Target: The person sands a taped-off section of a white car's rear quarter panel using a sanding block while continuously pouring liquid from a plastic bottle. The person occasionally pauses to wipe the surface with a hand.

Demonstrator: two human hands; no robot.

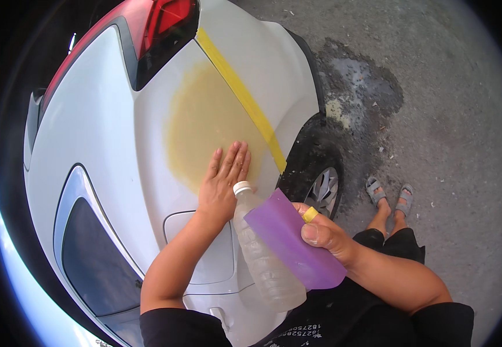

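My left hand (219,188) lies flat with its fingers stretched out, on the lower part of a tan-yellow patch (199,118) on the white car's rear side panel (152,133). My right hand (329,237) is closed on a purple sheet (297,246) that looks like sandpaper, thumb on top. Behind the sheet is a clear plastic bottle (262,272) with a white cap, tilted and seemingly held by the same hand; the fingers there are hidden. A bit of yellow tape (309,214) wraps one right finger. Yellow masking tape (242,95) runs along the panel seam beside the patch.
A red tail light (167,23) sits above the patch, and a fuel flap (207,260) lies below my left hand. To the right are the rear wheel (323,188) and a wet stain (358,87) on the grey ground. My sandalled feet (390,196) stand near the wheel.
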